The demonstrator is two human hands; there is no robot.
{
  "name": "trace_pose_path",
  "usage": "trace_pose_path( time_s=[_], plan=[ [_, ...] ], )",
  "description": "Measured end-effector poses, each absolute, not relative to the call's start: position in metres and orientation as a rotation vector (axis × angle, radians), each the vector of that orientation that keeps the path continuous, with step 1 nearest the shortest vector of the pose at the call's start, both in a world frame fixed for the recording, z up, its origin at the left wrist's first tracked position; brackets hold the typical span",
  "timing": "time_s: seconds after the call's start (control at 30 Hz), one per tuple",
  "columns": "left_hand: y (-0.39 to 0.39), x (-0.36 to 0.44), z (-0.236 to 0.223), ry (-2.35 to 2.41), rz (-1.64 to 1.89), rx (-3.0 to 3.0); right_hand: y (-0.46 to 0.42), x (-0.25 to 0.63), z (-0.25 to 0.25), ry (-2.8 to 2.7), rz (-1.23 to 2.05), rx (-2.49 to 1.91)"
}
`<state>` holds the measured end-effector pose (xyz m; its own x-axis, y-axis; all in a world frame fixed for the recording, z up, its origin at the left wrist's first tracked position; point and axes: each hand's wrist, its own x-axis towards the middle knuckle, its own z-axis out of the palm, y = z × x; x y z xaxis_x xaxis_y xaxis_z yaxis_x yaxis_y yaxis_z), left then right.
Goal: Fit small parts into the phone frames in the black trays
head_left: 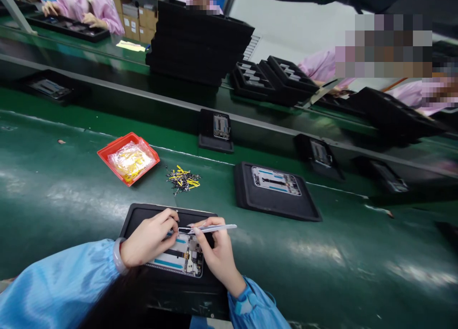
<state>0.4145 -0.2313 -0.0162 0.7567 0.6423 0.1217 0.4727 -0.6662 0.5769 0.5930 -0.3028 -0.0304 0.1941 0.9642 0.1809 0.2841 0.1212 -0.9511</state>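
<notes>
An opened phone body (171, 261) with blue strips and a circuit board at its right end lies on a black foam tray (138, 215) in front of me. My right hand (219, 252) grips a pair of light metal tweezers (223, 227), their tips pointing left over the phone's far edge. Across the phone's left part rests my left hand (152, 237). Its fingers are curled and pinched together close to the tweezer tips; whatever is between them is too small or hidden to name.
Beyond the tray are a red bin (103, 152) with bagged yellow parts and a loose pile of small black-and-yellow parts (182, 180). Another phone body (277, 180) sits on a black tray to the right. More trays line the belt (171, 124). Co-workers in pink sit opposite, beside stacked black trays (196, 43).
</notes>
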Motion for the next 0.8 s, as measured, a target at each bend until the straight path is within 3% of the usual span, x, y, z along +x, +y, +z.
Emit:
trace_pose_path(
  time_s=[0.43,0.8],
  plan=[
    [-0.229,0.413,-0.017,0.78,0.438,2.384,-0.302,0.592,-0.026,-1.431,0.636,-1.413],
    [-0.221,0.41,-0.015,0.594,0.41,2.424,-0.301,0.59,-0.025,-1.416,0.752,-1.368]
  ],
)
